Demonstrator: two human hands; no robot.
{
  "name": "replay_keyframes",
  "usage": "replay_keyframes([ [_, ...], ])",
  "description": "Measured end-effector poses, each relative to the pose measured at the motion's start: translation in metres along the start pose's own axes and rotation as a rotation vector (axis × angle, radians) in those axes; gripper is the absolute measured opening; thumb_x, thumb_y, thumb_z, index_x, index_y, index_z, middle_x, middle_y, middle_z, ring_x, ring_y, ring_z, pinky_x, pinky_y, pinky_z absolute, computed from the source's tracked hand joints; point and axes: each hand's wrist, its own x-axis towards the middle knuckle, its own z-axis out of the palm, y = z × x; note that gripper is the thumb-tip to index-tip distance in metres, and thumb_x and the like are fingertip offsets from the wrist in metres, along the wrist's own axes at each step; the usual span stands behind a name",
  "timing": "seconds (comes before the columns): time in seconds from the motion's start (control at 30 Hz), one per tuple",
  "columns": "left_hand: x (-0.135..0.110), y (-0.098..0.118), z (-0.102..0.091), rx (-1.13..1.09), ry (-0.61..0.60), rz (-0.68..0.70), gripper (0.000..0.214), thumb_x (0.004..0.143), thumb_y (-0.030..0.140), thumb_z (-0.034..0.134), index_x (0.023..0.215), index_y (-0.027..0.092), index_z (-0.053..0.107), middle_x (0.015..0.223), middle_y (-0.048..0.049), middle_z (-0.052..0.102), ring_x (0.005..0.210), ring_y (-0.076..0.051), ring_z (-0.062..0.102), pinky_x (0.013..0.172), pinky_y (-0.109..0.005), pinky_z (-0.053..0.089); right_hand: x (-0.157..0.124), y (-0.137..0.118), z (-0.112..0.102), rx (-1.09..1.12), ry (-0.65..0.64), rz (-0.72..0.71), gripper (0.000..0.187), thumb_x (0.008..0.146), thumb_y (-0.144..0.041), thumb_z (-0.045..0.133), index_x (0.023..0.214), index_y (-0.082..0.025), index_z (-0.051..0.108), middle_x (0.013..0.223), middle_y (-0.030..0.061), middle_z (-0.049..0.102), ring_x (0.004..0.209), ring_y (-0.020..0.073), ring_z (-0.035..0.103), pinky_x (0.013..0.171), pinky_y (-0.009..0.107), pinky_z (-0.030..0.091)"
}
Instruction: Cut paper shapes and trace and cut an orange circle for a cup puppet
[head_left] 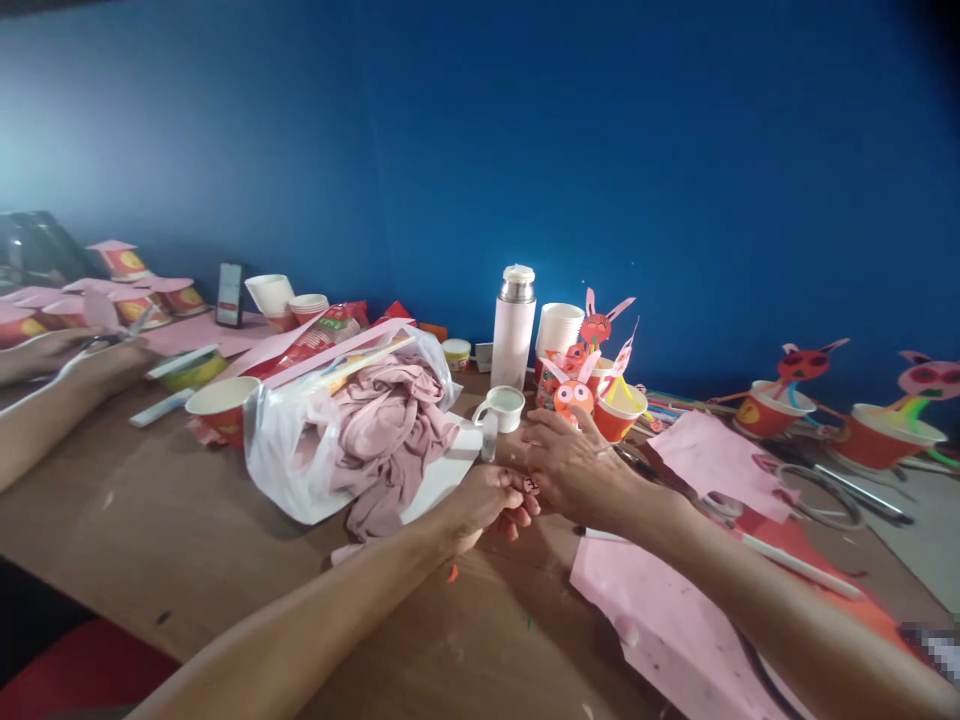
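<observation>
My left hand is curled into a loose fist above the brown table, pinching a tiny white piece with dark marks at its fingertips. My right hand lies over it from the right, fingers bent and touching the same small piece. Just beyond the hands stand a small white cup and a thin clear tube. An orange paper-cup rabbit with pink ears stands behind my right hand.
A plastic bag with pink cloth lies to the left. A white thermos and stacked cups stand by the blue wall. Pink paper sheets, scissors, and more cup figures fill the right. Another person's arm rests at far left.
</observation>
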Motion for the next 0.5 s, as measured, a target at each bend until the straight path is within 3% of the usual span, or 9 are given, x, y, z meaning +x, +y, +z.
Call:
replay_keyframes([
  [0.3, -0.004, 0.003, 0.000, 0.024, 0.013, 0.011, 0.013, 0.061, 0.005, 0.046, 0.064, 0.011, 0.056, 0.063, -0.0021, 0.060, 0.048, -0.008, 0.051, 0.039, -0.018, 0.038, -0.004, 0.002, 0.017, -0.043, 0.018, -0.013, 0.011, 0.083, -0.019, 0.054, 0.089, -0.018, 0.063, 0.099, 0.0066, 0.066, 0.106, 0.0252, 0.049, 0.097, 0.046, 0.018],
  [0.5, -0.002, 0.001, 0.000, 0.036, 0.013, 0.008, 0.004, 0.062, 0.011, 0.054, 0.064, 0.011, 0.057, 0.064, -0.0026, 0.060, 0.048, -0.008, 0.051, 0.038, -0.018, 0.038, -0.007, 0.002, 0.024, -0.099, 0.045, -0.006, 0.011, 0.084, -0.017, 0.051, 0.082, -0.017, 0.061, 0.086, 0.0059, 0.064, 0.094, 0.0232, 0.052, 0.094, 0.043, 0.020],
])
